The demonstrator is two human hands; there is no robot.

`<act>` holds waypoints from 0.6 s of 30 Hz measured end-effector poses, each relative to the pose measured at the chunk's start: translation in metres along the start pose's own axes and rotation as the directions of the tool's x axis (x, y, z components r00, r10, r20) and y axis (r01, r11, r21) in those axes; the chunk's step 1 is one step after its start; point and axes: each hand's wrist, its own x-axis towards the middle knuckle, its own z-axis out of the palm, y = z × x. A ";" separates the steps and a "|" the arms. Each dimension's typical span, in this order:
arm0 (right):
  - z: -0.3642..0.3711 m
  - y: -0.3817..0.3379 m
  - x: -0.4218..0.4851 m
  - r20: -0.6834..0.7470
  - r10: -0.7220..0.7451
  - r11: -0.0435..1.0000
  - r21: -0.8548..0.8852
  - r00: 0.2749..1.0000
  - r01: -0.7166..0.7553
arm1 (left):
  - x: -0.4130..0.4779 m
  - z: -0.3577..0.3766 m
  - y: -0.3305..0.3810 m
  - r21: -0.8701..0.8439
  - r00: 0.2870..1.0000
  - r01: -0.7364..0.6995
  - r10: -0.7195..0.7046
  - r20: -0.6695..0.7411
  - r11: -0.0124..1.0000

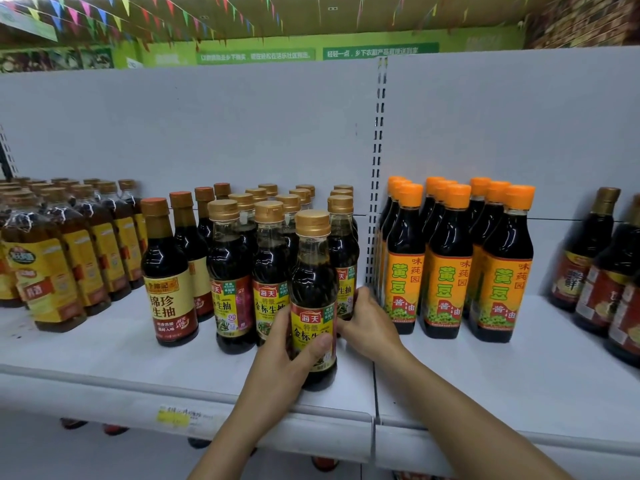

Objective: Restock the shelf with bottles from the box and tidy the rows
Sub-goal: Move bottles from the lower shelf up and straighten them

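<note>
Bottle of dark sauce, gold cap, red-and-yellow label, upright near the front edge of the shelf, ahead of its own rows; gripped low down by the left hand, thumb across the label, fingers wrapped round the far side. Right hand just behind and to the right, thumb up against the front bottle of the right-hand gold-capped row; fingers hidden behind the held bottle, so grip not to be told. Crowded on the left by two more gold-capped rows, then brown-capped bottles, then yellow-labelled ones; hemmed on the right by a slotted upright and orange-capped bottles. Dark bottles at far right; yellow price tag on the shelf lip; coloured bunting overhead.
</note>
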 end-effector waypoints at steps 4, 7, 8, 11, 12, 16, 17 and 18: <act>0.000 0.000 -0.002 -0.011 -0.018 1.000 -0.007 1.000 0.018 | 0.001 -0.002 0.000 0.006 1.000 0.004 -0.004 0.003 1.000; -0.001 -0.001 -0.003 -0.006 -0.030 0.999 -0.028 1.000 0.030 | 0.002 -0.003 0.000 0.012 0.999 0.022 -0.022 0.026 1.000; -0.001 0.000 -0.004 0.005 -0.030 0.999 -0.032 1.000 0.031 | 0.002 -0.004 0.000 0.006 0.999 0.033 -0.033 0.033 0.999; -0.004 0.001 -0.005 0.046 -0.040 0.998 -0.048 0.998 0.042 | 0.003 -0.005 -0.003 -0.005 0.997 0.056 -0.055 0.048 0.998; -0.006 0.003 -0.006 0.059 -0.038 0.998 -0.054 0.998 0.041 | 0.004 -0.005 -0.004 -0.004 0.997 0.067 -0.066 0.046 0.998; -0.019 0.008 -0.014 0.116 0.016 0.999 -0.036 0.993 -0.011 | 0.004 -0.004 -0.005 0.036 0.997 0.074 -0.075 0.027 0.997; -0.021 0.010 -0.018 0.129 0.020 1.000 -0.012 0.991 -0.018 | 0.004 -0.003 -0.005 0.048 0.997 0.071 -0.072 0.027 0.996; -0.024 0.012 -0.022 0.142 0.009 1.000 0.000 0.990 -0.009 | 0.005 -0.002 -0.004 0.059 0.997 0.073 -0.075 0.030 0.996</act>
